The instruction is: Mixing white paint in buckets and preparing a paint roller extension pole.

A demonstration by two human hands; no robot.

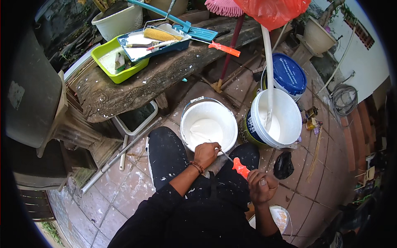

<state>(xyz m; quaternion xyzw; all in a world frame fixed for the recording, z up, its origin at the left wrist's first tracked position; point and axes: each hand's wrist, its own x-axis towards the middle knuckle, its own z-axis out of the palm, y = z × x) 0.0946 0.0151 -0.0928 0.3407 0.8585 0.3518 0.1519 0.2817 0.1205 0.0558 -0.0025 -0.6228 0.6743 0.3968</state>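
Note:
Between my knees stands a white bucket (pixel 191 113) with white paint (pixel 208 129) in its bottom. At its near rim my left hand (pixel 206 154) is closed, its fingers on the far end of a thin metal rod. That rod belongs to an orange-handled tool (pixel 240 168), which looks like a roller frame; its far end is hidden by my left hand. My right hand (pixel 263 187) wraps around the orange handle, to the right of the bucket. A larger white tub (pixel 294 118) with paint inside stands right of the bucket, a white pole (pixel 269 70) leaning in it.
On the wooden bench (pixel 124 94) sit a lime-green tray (pixel 99 53) and a blue paint tray (pixel 177 46) with a yellow roller (pixel 158 34) and brushes. Another orange handle (pixel 224 48) juts over the edge. A blue-lidded bucket (pixel 289 73) stands behind the tub. A black bag (pixel 283 165) lies on the tiles.

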